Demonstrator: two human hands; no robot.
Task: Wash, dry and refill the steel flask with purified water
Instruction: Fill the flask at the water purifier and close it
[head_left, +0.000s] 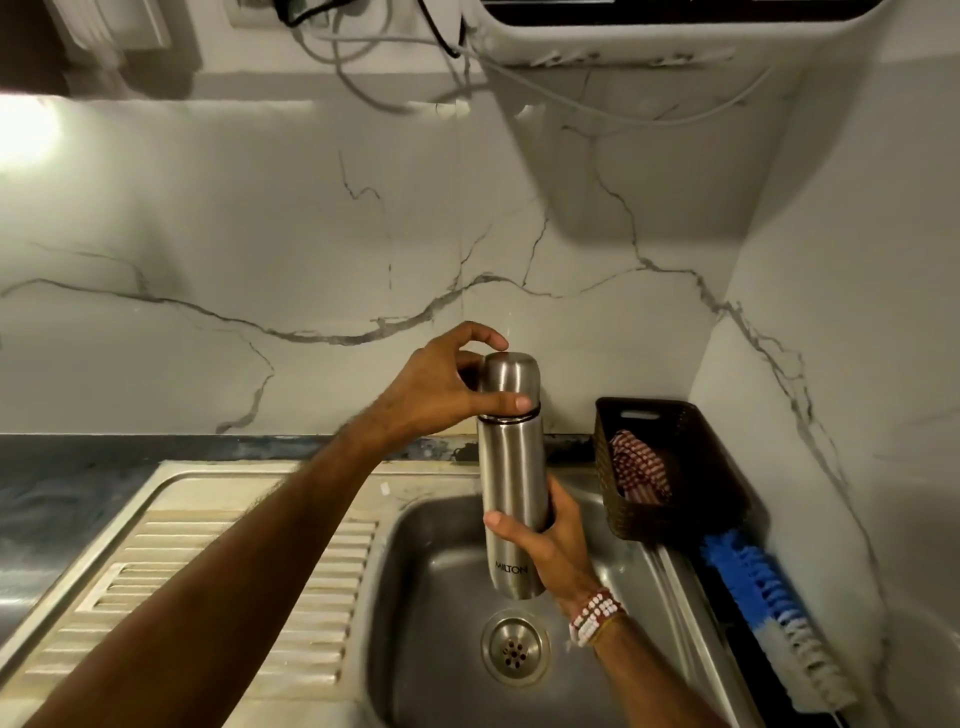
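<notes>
Smoothly cylindrical brushed-steel flask (511, 462)

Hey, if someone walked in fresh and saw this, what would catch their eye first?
The steel flask, held upright over the sink: the left hand grips its cap, and the right hand, with a beaded bracelet, holds the body. Next, the blue and white brush lying right of the sink, near a dark basket holding a checked cloth.
</notes>
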